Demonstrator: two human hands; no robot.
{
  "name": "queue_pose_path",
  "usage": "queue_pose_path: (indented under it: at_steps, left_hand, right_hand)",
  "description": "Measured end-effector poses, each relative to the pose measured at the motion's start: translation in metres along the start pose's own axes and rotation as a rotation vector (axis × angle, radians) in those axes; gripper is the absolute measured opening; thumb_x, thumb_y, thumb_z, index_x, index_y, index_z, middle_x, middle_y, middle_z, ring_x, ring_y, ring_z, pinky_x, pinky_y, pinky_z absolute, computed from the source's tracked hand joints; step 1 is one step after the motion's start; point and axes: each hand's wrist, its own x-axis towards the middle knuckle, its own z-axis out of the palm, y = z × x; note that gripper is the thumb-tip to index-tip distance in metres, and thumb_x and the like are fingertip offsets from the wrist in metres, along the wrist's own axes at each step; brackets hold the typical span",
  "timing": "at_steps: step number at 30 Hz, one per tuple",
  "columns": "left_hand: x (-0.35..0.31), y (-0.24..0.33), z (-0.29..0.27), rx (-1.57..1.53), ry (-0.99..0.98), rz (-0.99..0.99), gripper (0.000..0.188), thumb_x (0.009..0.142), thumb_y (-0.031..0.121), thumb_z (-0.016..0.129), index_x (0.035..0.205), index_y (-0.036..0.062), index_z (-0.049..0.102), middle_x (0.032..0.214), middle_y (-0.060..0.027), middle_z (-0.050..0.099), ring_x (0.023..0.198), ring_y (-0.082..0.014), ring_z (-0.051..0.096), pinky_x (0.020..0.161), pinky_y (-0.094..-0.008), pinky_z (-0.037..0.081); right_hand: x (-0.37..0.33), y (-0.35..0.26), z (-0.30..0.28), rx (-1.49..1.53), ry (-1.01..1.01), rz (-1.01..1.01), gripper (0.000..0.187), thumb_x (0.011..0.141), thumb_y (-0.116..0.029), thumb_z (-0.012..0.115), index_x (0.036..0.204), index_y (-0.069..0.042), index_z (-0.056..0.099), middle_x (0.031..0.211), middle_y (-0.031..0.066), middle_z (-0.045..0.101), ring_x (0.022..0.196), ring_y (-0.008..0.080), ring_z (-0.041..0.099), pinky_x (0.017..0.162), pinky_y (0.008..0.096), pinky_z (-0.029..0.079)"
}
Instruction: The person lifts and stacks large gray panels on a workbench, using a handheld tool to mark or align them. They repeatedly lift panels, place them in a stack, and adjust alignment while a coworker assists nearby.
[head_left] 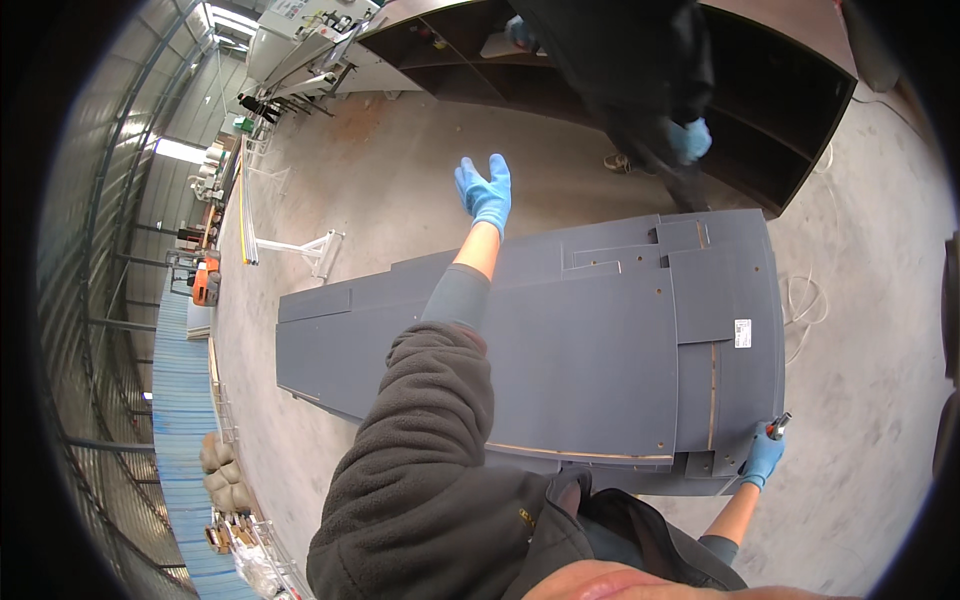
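A stack of flat dark-grey boards (580,360) of different sizes lies in front of me, with a white label (742,334) on a board at its right end. My left hand (485,190), in a blue glove, is raised beyond the stack's far edge. Its fingers are spread and nothing is in them. At the stack's near right corner, my gloved right hand (763,460) is closed around a small hand tool with a metal end and an orange part (778,427). Its exact kind is too small to tell.
Across the stack, a person in black (640,70) with blue gloves stands before a dark open-fronted shelf unit (780,110). A thin pale hose or cord (805,305) coils on the floor at right. To the left are a white metal stand (320,252) and an orange machine (206,278).
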Motion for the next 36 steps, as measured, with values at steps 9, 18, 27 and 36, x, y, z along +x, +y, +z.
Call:
queue_pose_path:
  at_steps: [9, 18, 27, 36]
  left_hand:
    - [-0.031, -0.039, -0.015, 0.050, -0.107, -0.131, 0.094, 0.098, 0.066, 0.062, 0.161, -0.0003, 0.042, 0.166, -0.0279, 0.040, 0.157, -0.0409, 0.035, 0.129, -0.0471, 0.030]
    - [-0.060, -0.081, -0.036, 0.055, -0.164, -0.194, 0.094, 0.099, 0.065, 0.061, 0.161, -0.0037, 0.041, 0.168, -0.0273, 0.037, 0.158, -0.0408, 0.033, 0.131, -0.0457, 0.029]
    - [-0.075, -0.136, -0.041, -0.264, -0.259, -0.220, 0.094, 0.102, 0.058, 0.067, 0.158, -0.0125, 0.038, 0.163, -0.0306, 0.043, 0.153, -0.0392, 0.044, 0.126, -0.0437, 0.038]
    - [-0.223, -0.114, -0.038, 0.285, -0.544, 0.472, 0.093, 0.087, 0.050, 0.080, 0.157, -0.0010, 0.047, 0.162, -0.0315, 0.044, 0.154, -0.0458, 0.038, 0.126, -0.0557, 0.033]
  right_hand:
    - [-0.024, -0.006, -0.008, 0.023, -0.007, -0.028, 0.015, 0.092, -0.013, 0.073, 0.092, -0.002, 0.064, 0.079, 0.0015, 0.062, 0.070, 0.0140, 0.054, 0.067, 0.0355, 0.049]
    - [-0.062, -0.021, -0.010, 0.055, -0.050, 0.000, 0.016, 0.091, -0.012, 0.073, 0.087, -0.004, 0.060, 0.076, 0.0011, 0.061, 0.069, 0.0133, 0.055, 0.066, 0.0350, 0.049]
    - [-0.069, -0.004, -0.003, -0.018, -0.090, -0.049, 0.021, 0.091, -0.021, 0.077, 0.098, -0.002, 0.071, 0.084, 0.0040, 0.070, 0.076, 0.0164, 0.062, 0.070, 0.0372, 0.053]
    - [-0.073, -0.067, 0.002, -0.424, -0.072, -0.092, 0.032, 0.088, -0.028, 0.072, 0.115, -0.010, 0.075, 0.106, 0.0193, 0.077, 0.102, 0.0394, 0.075, 0.090, 0.0483, 0.058]
